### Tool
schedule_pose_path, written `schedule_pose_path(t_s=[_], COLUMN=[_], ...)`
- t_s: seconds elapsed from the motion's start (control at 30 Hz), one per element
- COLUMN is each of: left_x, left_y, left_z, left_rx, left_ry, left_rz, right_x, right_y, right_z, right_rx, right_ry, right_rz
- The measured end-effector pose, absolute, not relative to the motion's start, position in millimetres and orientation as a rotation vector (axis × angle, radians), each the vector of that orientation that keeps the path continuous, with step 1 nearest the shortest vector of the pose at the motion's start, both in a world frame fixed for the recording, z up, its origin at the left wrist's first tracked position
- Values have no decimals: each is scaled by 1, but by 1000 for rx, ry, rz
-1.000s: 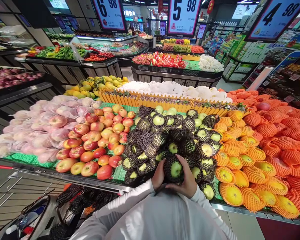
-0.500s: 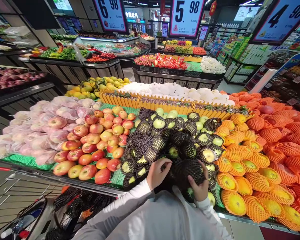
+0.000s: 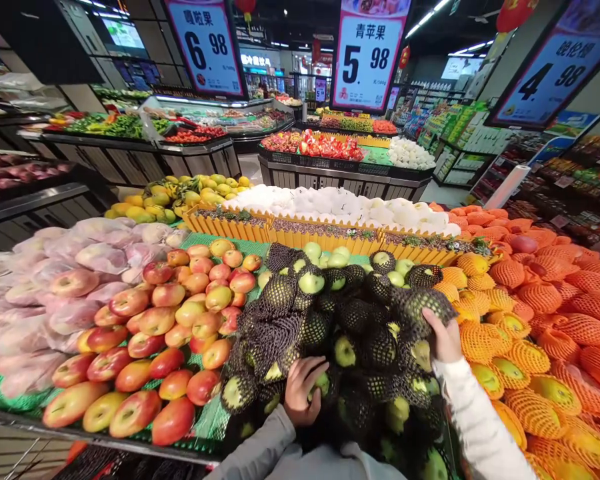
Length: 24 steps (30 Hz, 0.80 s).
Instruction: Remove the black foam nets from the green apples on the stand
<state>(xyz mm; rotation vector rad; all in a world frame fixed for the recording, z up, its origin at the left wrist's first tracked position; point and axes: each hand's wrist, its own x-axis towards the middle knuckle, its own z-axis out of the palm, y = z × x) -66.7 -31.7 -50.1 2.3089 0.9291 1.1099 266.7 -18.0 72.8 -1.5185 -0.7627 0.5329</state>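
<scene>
Green apples in black foam nets (image 3: 357, 347) are heaped in front of me, several showing green skin through the mesh. On the right side of this heap, my right hand (image 3: 444, 335) is closed round a netted green apple (image 3: 419, 312) at the top of the pile. Low on the heap's left side, my left hand (image 3: 303, 392) curls its fingers and thumb round a green apple (image 3: 321, 382), partly hidden by the hand. The mesh over that apple is hard to make out.
Red-yellow apples (image 3: 153, 320) and wrapped pale pink fruit (image 3: 55, 280) lie to the left. Oranges in orange nets (image 3: 510, 333) lie to the right. A low yellow fence (image 3: 325, 237) runs behind, with white-wrapped fruit (image 3: 340, 203) beyond. Price screens (image 3: 370, 57) hang overhead.
My right hand has carried a netted apple from near my body forward and right onto the heap. My left hand has gone from a loose pinch to an apple lower left. The view has shifted.
</scene>
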Motion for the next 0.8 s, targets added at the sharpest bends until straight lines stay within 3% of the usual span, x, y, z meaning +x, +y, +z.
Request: schedule_pose_path(t_s=[0.17,0.37,0.57,0.8], left_x=[-70,-66,-62,-69], left_y=[-32,-33,-30,-23], left_z=[-59,-75,-93,-97], left_rx=[2309,2292,2353,2409], left_ry=[901,944,920,825], left_rz=[1032,1095,1230,1134], right_x=[296,291,276,265], right_y=[115,233,275,292], right_z=[104,74,42,22], right_rx=[-1859,-2116,-2373,-2527], right_ry=[-893,-1029,-1211,-1363], right_rz=[533,460,419,472])
